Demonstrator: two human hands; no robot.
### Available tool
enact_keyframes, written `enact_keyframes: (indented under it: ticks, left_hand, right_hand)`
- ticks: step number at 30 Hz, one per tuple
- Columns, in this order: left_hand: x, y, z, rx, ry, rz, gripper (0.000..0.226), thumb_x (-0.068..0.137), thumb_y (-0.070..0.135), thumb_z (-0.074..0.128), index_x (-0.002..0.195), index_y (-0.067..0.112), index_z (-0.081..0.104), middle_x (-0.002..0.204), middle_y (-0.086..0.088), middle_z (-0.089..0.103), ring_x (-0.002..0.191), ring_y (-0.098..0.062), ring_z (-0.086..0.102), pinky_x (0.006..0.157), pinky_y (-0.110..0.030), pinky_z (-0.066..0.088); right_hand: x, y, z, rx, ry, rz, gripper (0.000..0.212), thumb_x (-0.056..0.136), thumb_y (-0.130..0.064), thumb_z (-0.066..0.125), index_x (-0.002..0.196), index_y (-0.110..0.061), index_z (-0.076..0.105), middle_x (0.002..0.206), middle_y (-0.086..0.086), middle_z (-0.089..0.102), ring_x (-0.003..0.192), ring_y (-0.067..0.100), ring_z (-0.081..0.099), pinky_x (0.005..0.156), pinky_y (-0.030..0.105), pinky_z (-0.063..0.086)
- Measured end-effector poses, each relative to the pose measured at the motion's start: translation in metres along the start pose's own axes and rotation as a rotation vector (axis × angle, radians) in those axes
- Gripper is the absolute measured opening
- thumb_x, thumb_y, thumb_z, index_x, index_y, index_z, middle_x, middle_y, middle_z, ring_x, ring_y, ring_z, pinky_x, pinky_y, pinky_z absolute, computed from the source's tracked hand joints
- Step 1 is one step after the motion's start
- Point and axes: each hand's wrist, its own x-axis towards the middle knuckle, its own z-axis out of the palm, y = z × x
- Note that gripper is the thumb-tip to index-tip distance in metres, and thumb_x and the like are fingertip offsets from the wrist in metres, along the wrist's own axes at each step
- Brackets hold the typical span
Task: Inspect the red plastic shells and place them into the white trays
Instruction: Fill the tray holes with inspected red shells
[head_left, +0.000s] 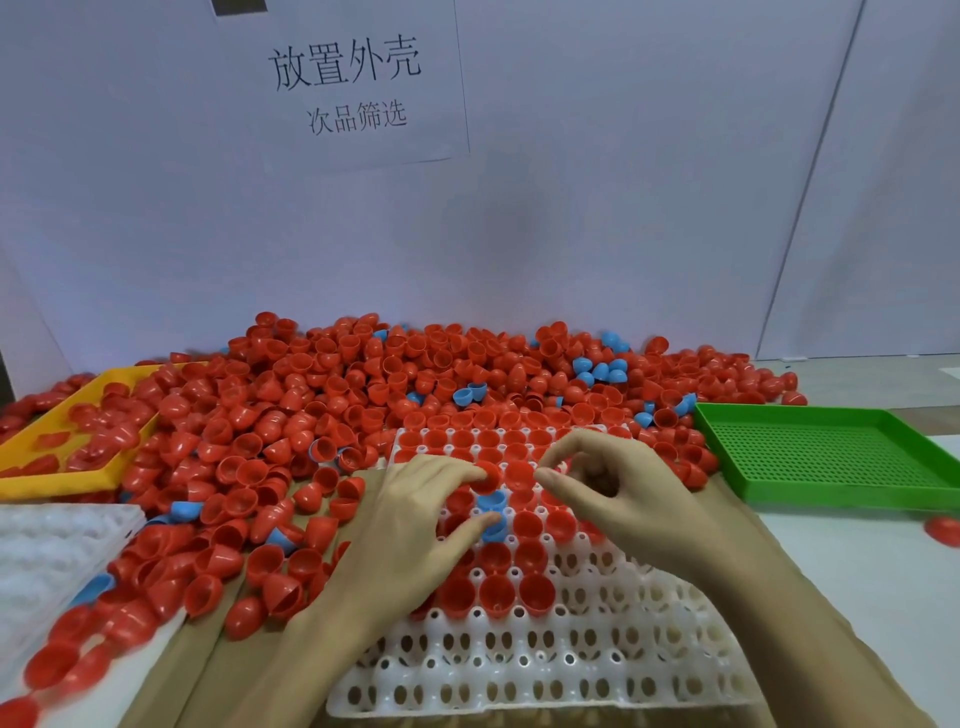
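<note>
A white tray (545, 670) with round cells lies in front of me, its far rows filled with red shells (527, 525). One blue shell (492, 503) sits among them. My left hand (415, 525) reaches over the tray's left side, the thumb on the blue shell and the fingertips just beyond it, pinching it. My right hand (623, 493) hovers over the tray's right side with curled fingers. Its thumb and index tips meet at the rim of a red shell (519, 474) in a cell. A large heap of loose red shells (322, 395) covers the table behind and to the left.
A yellow tray (62, 467) holding red shells stands at the left, and a green perforated tray (831, 452) at the right. Another white tray (47, 551) lies at the near left. Several blue shells (602, 369) are mixed into the heap. A paper sign (348, 83) hangs on the wall.
</note>
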Motion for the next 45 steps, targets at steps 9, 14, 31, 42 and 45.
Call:
enact_keyframes:
  ticks: [9,14,31,42,45]
  left_hand:
    - [0.0,0.008,-0.002,-0.058,0.033,-0.024,0.017,0.095,0.041,0.071,0.105,0.027,0.073,0.102,0.022,0.067,0.107,-0.002,0.061,0.1,-0.03,0.047]
    - [-0.001,0.012,-0.004,-0.123,0.034,-0.044,0.021,0.092,0.047,0.072,0.106,0.035,0.061,0.1,0.024,0.063,0.107,-0.002,0.061,0.095,-0.017,0.045]
    - [0.004,0.019,-0.004,-0.609,0.009,-0.371,0.038,0.105,0.044,0.053,0.089,0.017,0.075,0.077,-0.001,0.079,0.073,-0.017,0.078,0.079,-0.024,0.06]
    - [0.008,0.014,-0.006,-1.087,-0.142,-0.629,0.059,0.1,0.063,0.055,0.078,0.013,0.077,0.071,-0.026,0.07,0.044,-0.024,0.06,0.051,-0.022,0.052]
    - [0.008,0.012,-0.006,-1.083,-0.133,-0.629,0.064,0.094,0.072,0.06,0.073,0.013,0.075,0.066,-0.025,0.068,0.04,-0.023,0.057,0.045,-0.023,0.049]
  right_hand:
    - [-0.001,-0.008,0.015,-0.018,-0.003,-0.005,0.033,0.088,-0.044,0.08,0.118,-0.036,0.07,0.11,-0.017,0.071,0.099,0.006,0.07,0.081,0.032,0.062]
    - [0.001,-0.01,0.017,-0.031,0.002,0.001,0.02,0.095,-0.036,0.075,0.113,-0.03,0.077,0.106,-0.017,0.075,0.102,0.004,0.071,0.085,0.036,0.061]
    - [0.001,-0.019,0.022,0.386,-0.015,0.054,0.029,0.108,-0.036,0.044,0.122,-0.021,0.066,0.083,0.012,0.076,0.064,0.028,0.071,0.059,0.037,0.055]
    - [0.001,-0.021,0.046,0.075,0.168,-0.23,0.039,0.098,-0.015,0.073,0.127,-0.038,0.061,0.122,-0.014,0.06,0.094,0.018,0.072,0.065,0.02,0.056]
    - [0.001,-0.021,0.051,0.051,0.173,-0.234,0.03,0.098,-0.017,0.073,0.12,-0.035,0.064,0.123,-0.016,0.06,0.096,0.016,0.072,0.065,0.018,0.054]
